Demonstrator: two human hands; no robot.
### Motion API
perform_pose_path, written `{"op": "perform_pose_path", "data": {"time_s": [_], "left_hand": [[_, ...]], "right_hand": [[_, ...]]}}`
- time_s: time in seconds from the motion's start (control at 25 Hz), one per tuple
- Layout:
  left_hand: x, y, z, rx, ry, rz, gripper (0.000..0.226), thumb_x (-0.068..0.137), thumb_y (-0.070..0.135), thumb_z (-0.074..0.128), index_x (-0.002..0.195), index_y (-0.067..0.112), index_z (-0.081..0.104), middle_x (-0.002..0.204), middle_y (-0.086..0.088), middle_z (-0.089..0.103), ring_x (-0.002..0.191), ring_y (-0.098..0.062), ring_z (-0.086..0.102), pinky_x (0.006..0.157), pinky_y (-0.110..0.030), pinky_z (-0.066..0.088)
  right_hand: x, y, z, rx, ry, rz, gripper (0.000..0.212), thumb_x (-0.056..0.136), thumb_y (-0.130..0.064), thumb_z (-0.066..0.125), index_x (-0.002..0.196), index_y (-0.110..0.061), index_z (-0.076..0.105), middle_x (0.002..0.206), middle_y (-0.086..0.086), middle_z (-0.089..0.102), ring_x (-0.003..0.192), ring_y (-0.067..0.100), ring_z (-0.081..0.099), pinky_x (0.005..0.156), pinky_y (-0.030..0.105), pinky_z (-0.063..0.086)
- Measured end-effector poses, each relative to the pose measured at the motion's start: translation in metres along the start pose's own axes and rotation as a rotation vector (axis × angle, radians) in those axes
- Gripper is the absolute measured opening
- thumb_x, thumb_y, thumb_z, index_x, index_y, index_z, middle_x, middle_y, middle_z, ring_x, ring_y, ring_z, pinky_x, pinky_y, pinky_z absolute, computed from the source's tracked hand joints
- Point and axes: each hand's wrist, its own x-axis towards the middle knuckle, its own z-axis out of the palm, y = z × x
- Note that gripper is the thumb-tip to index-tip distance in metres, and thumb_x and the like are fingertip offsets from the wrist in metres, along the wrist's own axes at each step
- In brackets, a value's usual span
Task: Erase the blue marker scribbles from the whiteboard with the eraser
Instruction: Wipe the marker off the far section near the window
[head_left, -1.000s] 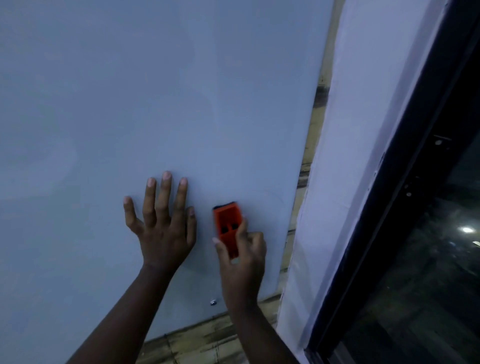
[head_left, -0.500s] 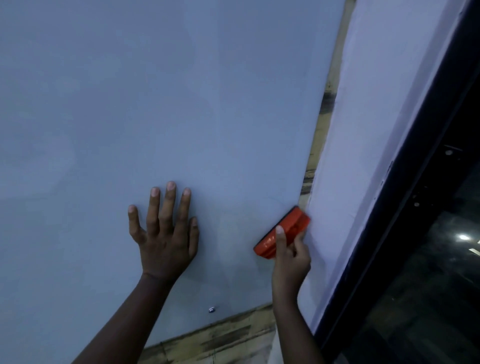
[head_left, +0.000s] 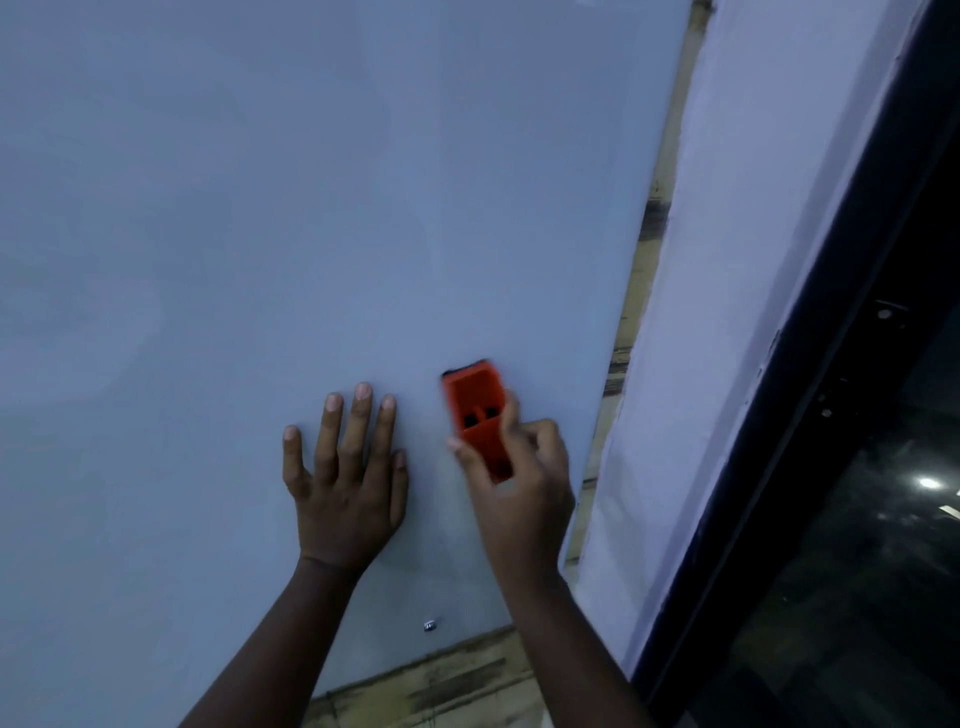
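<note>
Two hands are on one whiteboard (head_left: 260, 208). The left hand (head_left: 345, 483) lies flat with fingers spread, and the right hand (head_left: 519, 483) grips the one orange eraser (head_left: 475, 410), which stands upright against the board's lower right part.

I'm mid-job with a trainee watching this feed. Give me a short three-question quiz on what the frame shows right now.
1. True or false: the left hand grips the orange eraser.
2. Which hand holds the eraser against the whiteboard? A) left B) right C) both
3. Fill in: the small metal fastener sits near the board's ____ edge.

Key
1. False. The left hand lies flat on the board, fingers spread; it holds nothing.
2. B. The right hand pinches the eraser, to the right of the left hand.
3. Bottom. It sits below and between the two wrists, just above the worn wooden strip.
</note>
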Motion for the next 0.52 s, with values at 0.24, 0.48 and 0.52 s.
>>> {"op": "perform_pose_path", "data": {"time_s": [0.24,0.48,0.52], "left_hand": [[0.011,0.004,-0.022,-0.077,-0.051,-0.066,0.063,0.102,0.029,0.061,0.161,0.014,0.044,0.166,-0.009,0.039,0.156,-0.026,0.032,0.122,-0.057,0.028],[0.087,-0.037,-0.053,-0.118,-0.003,-0.198,0.048,0.101,0.026,0.057,0.148,0.017,0.056,0.146,-0.011,0.051,0.135,-0.032,0.045,0.104,-0.049,0.028],[0.102,-0.055,-0.057,-0.11,0.013,-0.227,0.047,0.101,0.024,0.055,0.148,0.017,0.055,0.148,-0.011,0.049,0.136,-0.031,0.043,0.104,-0.049,0.027]], "right_hand": [[0.051,0.042,-0.028,0.379,0.137,0.564,0.073,0.083,-0.06,0.076,0.144,-0.023,0.061,0.096,0.004,0.06,0.086,0.012,0.062,0.077,0.02,0.05],[0.023,-0.081,0.007,0.163,-0.046,-0.107,0.064,0.084,-0.059,0.071,0.136,-0.023,0.066,0.094,-0.001,0.051,0.086,0.021,0.054,0.073,0.034,0.048],[0.015,-0.094,0.011,0.072,-0.069,-0.239,0.063,0.085,-0.059,0.069,0.137,-0.024,0.063,0.096,-0.001,0.051,0.087,0.022,0.053,0.072,0.035,0.049]]}}
